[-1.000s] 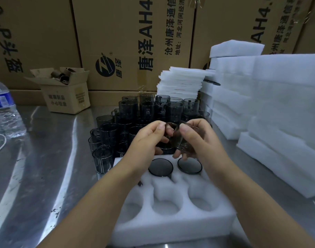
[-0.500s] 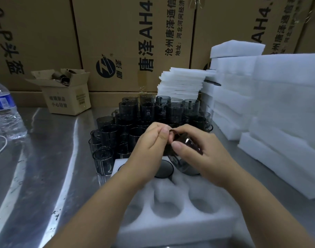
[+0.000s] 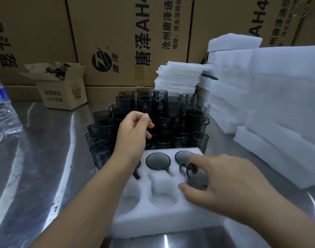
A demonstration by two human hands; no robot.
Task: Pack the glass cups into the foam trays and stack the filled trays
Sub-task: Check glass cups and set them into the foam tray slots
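A glass cup (image 3: pixel 193 171) is pinched under the right hand (image 3: pixel 224 187) — pushed askew, it could be jammed in the foam tray (image 3: pixel 162 218); left hand (image 3: pixel 133 135) loosely curled, empty.

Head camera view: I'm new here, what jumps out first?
A dense crowd of smoky grey glass cups stands mid-table, just behind a white foam tray whose back row already holds cups. The right hand grips one more cup at the tray's right side, while the left hand hovers empty over the crowd. Tall stacks of white foam fill the right.
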